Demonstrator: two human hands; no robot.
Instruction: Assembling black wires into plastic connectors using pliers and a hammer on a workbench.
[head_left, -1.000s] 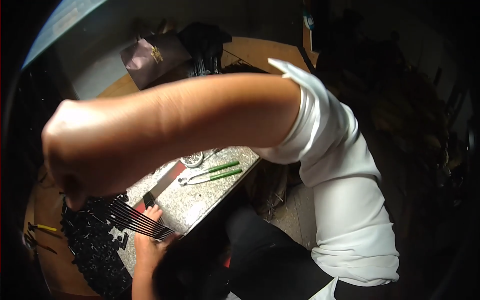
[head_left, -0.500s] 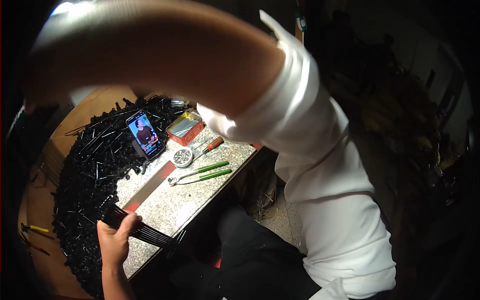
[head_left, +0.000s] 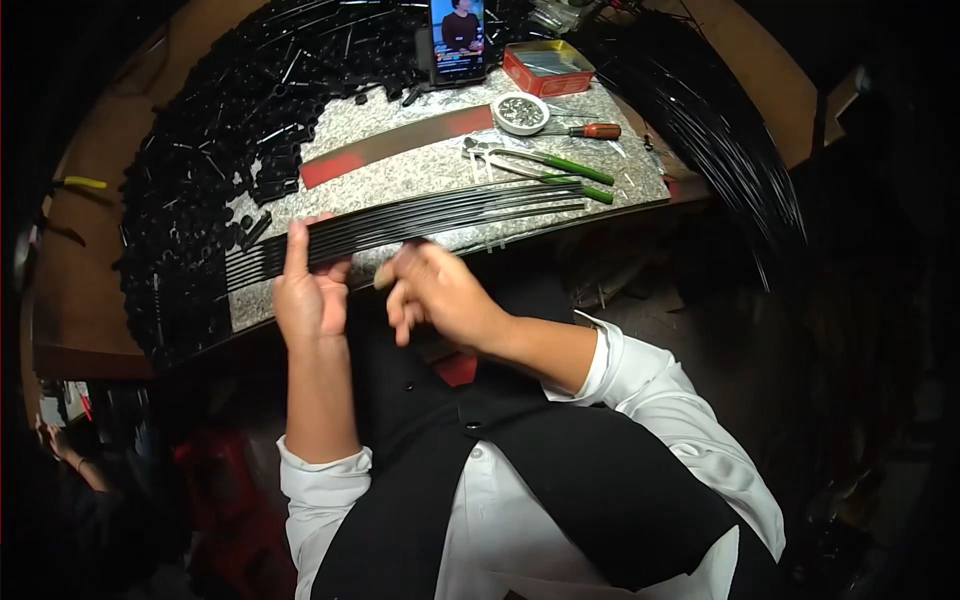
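Note:
A flat row of thin black rods (head_left: 420,220) lies across my left hand (head_left: 313,290), its thumb pressed over the top and its fingers beneath. The rods stretch sideways above the front edge of a speckled work surface (head_left: 350,188). Just below them and to the right is my right hand (head_left: 440,295), fingers loosely curled and blurred; whether it holds anything does not show. Behind the rods' right half lie green-handled pliers (head_left: 560,165), partly covered by them. A screwdriver with an orange-red handle (head_left: 598,131) rests farther back.
Small black tubular parts (head_left: 200,180) are heaped along the left. A phone (head_left: 457,45) stands at the back, beside a red tin (head_left: 548,72) and a white dish of small metal pieces (head_left: 521,114). Long black rods (head_left: 725,150) overhang the right edge. Another person's hand (head_left: 62,442) shows lower left.
My right arm, earlier raised across the top of the view, has come down beside the rods. The view has turned, and the rods in my left hand now lie more level.

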